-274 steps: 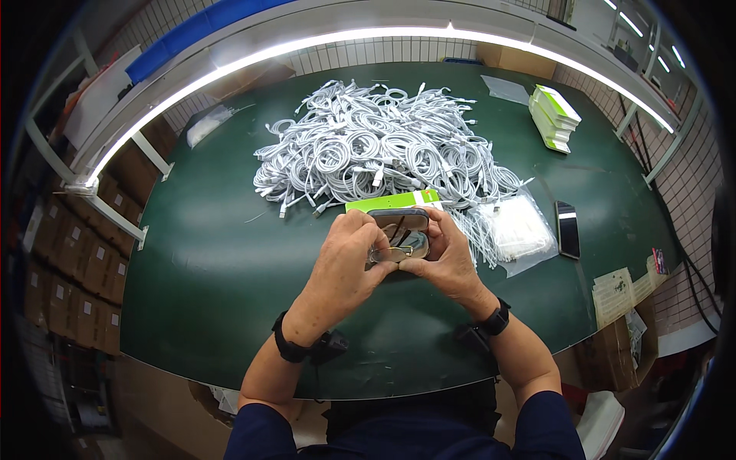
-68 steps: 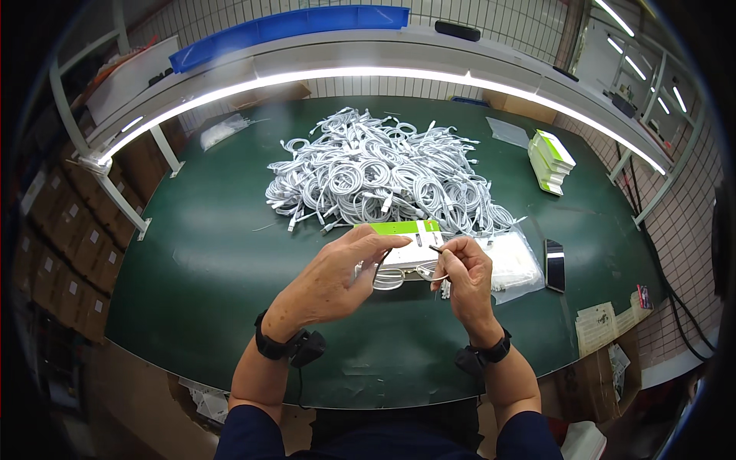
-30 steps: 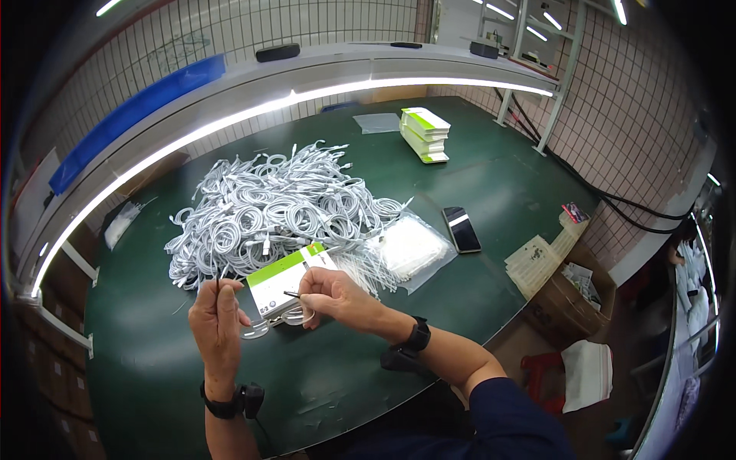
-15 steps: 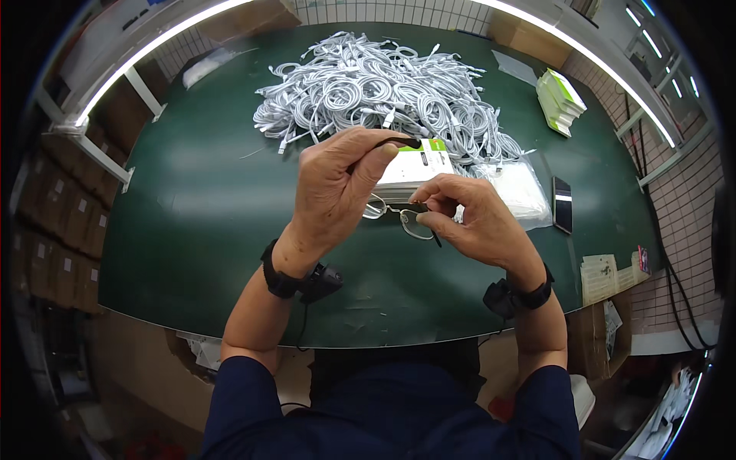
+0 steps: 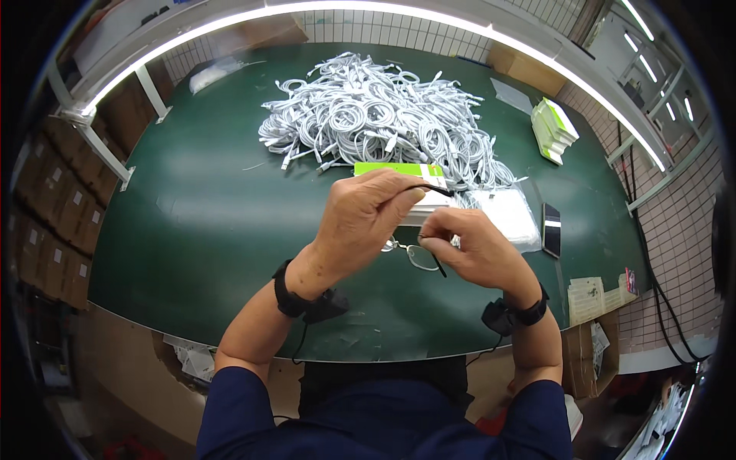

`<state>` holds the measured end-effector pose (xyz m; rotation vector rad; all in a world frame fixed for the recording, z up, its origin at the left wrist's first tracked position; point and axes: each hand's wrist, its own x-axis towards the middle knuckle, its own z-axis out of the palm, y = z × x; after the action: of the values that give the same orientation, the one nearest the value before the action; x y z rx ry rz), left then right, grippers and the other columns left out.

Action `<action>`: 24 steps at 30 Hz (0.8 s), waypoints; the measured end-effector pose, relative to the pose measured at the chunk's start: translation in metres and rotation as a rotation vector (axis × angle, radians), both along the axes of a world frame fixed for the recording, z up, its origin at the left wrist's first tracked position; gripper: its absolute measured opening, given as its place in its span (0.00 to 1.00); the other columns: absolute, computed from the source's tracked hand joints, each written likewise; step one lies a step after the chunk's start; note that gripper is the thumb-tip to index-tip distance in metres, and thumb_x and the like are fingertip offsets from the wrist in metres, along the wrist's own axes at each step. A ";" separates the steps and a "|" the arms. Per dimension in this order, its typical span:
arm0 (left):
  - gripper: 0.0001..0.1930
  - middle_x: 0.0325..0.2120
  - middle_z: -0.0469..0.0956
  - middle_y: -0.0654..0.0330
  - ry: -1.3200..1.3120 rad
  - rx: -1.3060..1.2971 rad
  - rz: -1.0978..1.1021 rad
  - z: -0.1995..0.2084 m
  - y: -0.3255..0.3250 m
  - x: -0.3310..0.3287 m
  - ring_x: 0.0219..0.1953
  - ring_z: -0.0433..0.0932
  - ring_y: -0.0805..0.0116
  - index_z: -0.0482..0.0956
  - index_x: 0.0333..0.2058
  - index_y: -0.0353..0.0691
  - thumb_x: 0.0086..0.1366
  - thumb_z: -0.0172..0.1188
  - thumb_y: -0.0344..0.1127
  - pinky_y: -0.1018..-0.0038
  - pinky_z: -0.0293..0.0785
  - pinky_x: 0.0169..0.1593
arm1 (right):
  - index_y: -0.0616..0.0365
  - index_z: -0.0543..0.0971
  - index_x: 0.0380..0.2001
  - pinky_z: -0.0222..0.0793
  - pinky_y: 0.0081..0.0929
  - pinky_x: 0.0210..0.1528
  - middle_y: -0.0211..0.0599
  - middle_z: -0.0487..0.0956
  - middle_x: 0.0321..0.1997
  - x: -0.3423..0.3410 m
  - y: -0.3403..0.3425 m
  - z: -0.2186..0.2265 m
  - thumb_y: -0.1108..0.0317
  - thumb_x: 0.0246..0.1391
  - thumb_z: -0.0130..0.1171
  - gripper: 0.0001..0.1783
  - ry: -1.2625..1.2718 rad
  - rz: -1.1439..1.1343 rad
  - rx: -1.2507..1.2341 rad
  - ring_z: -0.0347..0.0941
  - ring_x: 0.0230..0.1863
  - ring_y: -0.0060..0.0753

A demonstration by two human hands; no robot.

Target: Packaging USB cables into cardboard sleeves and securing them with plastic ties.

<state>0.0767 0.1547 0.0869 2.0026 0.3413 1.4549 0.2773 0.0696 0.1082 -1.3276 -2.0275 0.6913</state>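
Currently, in the head view, the only one to go by, the wire-rimmed spectacles [image 5: 420, 257] hang between the two hands, over the counter [image 5: 192, 230]; judging by how they sit, unfolding is done at least in part, while setting them down is not, and how much handling is left cannot be told. The left hand [image 5: 356, 218] pinches one dark temple tip between thumb and forefinger; the fingertips of the right hand [image 5: 477, 245] are bunched by the frame, though whether they clasp it or merely touch it I cannot tell. That pinched tip points rightward out of the left grip. The lenses lie on the wearer's side of the left grip, their long axis slanting from just beside the left hand rightward and toward the body, and another dark temple end juts below the right grip, aimed down and right. Just beyond both grips lies a green-and-white carton [image 5: 395, 169], with a heap of coiled white cables [image 5: 376, 115] past it, and right of the right grip rests a smartphone [image 5: 551, 234], well apart.
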 end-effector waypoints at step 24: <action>0.11 0.26 0.79 0.63 -0.057 -0.143 -0.004 0.001 0.001 0.004 0.23 0.69 0.82 0.84 0.43 0.30 0.73 0.57 0.32 0.81 0.64 0.27 | 0.64 0.80 0.38 0.69 0.25 0.26 0.32 0.82 0.29 0.012 0.010 -0.008 0.73 0.66 0.58 0.05 -0.437 -0.252 0.865 0.75 0.27 0.19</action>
<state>0.0811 0.1553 0.0879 1.8443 0.4052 1.4402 0.2894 0.0792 0.1002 -1.1938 -2.0328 -0.5981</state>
